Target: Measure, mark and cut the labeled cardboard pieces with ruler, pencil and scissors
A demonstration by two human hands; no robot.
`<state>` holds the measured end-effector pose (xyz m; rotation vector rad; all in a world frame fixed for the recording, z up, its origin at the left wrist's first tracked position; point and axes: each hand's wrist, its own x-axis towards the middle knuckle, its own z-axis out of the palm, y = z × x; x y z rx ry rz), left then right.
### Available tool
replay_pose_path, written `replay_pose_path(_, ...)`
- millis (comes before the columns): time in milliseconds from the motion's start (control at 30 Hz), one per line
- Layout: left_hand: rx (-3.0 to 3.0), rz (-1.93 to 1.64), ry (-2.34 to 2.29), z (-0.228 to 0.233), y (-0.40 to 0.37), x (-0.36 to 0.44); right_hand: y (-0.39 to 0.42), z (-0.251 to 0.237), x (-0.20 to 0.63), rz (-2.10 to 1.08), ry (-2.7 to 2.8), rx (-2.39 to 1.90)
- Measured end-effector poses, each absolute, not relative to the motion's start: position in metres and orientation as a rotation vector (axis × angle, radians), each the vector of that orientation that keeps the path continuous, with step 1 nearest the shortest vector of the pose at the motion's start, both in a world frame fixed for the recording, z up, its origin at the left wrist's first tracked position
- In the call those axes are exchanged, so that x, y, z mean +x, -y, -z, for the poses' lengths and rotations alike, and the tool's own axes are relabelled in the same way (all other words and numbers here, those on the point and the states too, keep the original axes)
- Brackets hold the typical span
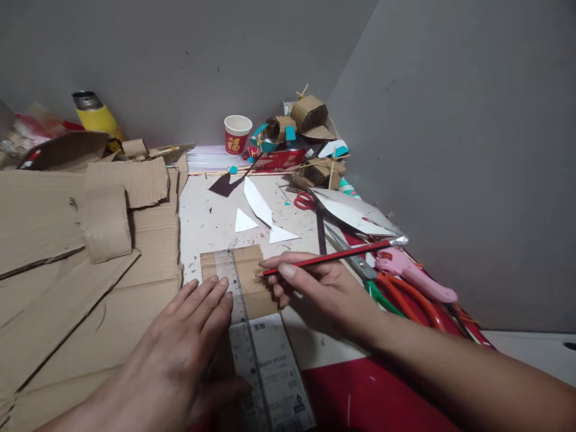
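Note:
A clear ruler (241, 300) lies lengthwise on a piece of brown cardboard (258, 297) that bears a printed white label (276, 366). My left hand (193, 336) rests flat along the ruler's left side, fingers stretched out and the fingertips at its edge. My right hand (315, 288) grips a red and black pencil (335, 255) near its point. The pencil's tip is just right of the ruler, over the bare cardboard; I cannot tell whether it touches. White paper cutouts (258, 204) lie beyond the cardboard.
Stacked cardboard sheets (153, 252) cover the left side. To the right are orange-handled scissors (409, 300), a pink tool (414, 276) and red-handled scissors (305, 201). A paper cup (237, 135), a yellow bottle (99, 120) and cardboard constructions (310, 114) stand at the back, near grey walls.

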<state>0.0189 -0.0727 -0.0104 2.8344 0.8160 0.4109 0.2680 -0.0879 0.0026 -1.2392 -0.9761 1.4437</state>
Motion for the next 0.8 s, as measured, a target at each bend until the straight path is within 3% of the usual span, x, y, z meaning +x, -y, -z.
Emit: replay_pose_path(800,2.851,-0.401,-0.776,0.027,0.069,0.02,0.083,0.006,0.253,-1.397,1.263,-1.417)
